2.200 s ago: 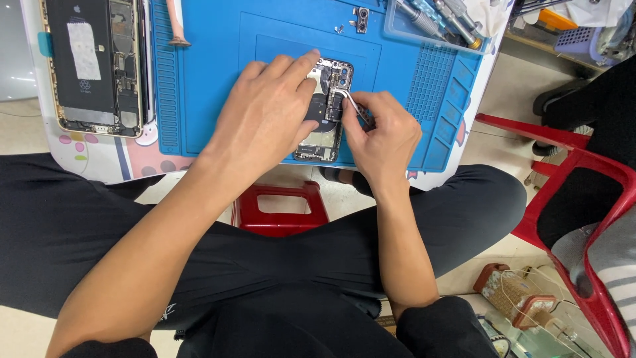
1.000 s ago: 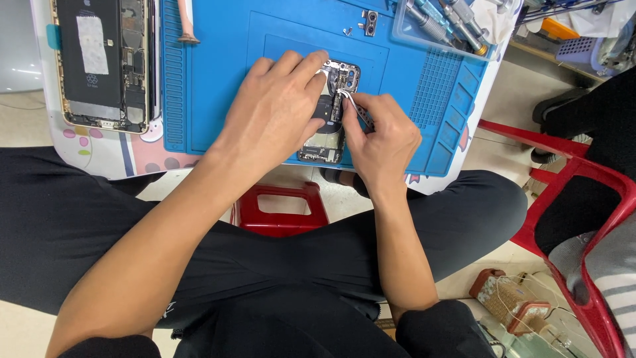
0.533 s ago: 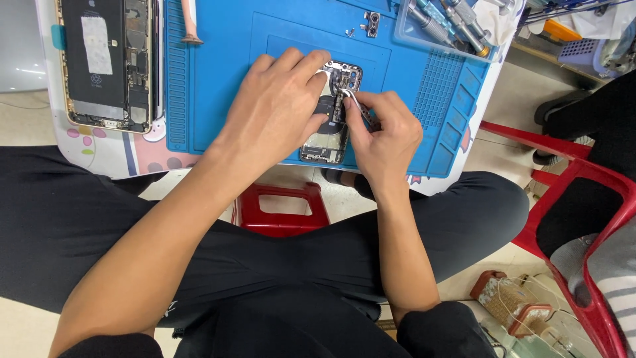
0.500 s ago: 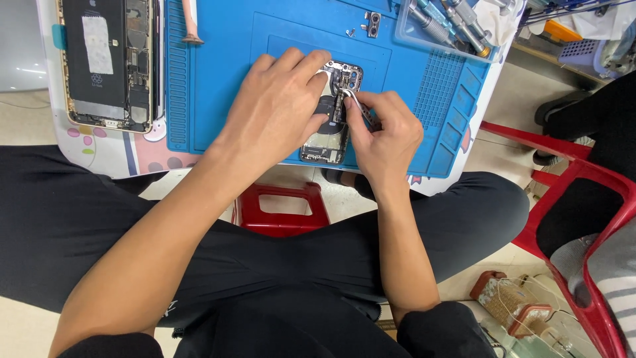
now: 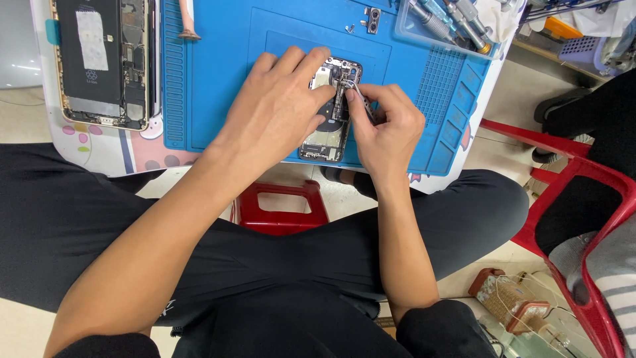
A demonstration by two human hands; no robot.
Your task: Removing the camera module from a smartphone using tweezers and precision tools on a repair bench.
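Observation:
An opened phone body (image 5: 329,136) with bare circuit parts lies on the blue work mat (image 5: 218,73). My left hand (image 5: 278,109) rests flat over its left side, fingers spread, pressing it down. My right hand (image 5: 387,129) grips metal tweezers (image 5: 358,96), whose tips reach into the upper part of the phone body near the camera corner. Most of the phone's middle is hidden by both hands.
A second opened phone (image 5: 106,63) lies at the mat's left edge. A clear tray of screwdrivers (image 5: 450,20) sits at the top right; small loose metal parts (image 5: 370,20) lie above the phone. A red stool (image 5: 281,205) stands below, red chair (image 5: 583,199) to the right.
The hands stay on the phone body; the right hand's tweezers have shifted slightly within its upper part. The view has crept a little.

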